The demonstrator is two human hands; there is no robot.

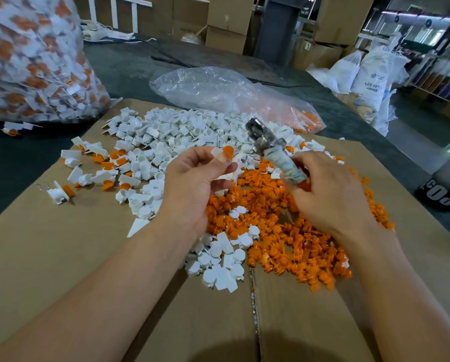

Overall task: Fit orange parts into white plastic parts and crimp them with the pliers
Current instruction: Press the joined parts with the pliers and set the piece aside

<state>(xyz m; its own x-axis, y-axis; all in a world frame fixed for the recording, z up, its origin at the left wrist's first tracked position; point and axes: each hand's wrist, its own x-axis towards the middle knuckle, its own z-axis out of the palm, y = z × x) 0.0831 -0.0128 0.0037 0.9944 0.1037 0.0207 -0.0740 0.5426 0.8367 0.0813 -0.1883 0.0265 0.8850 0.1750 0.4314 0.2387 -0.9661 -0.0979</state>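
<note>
Left hand pinching orange part, right hand gripping pliers, sack apparently "ABS"

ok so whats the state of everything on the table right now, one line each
left hand: pinches a white part with an orange part on it
right hand: grips the pliers by the handles
pliers: raised, not touching the white part
orange pile: loose, unfitted
white pile: loose, unfitted
clear bag: slumped, nearly empty
big bag: full

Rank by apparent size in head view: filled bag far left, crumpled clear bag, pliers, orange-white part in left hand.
1. filled bag, though cropped by the frame
2. clear bag
3. pliers, nearer the camera
4. orange-white part
</note>
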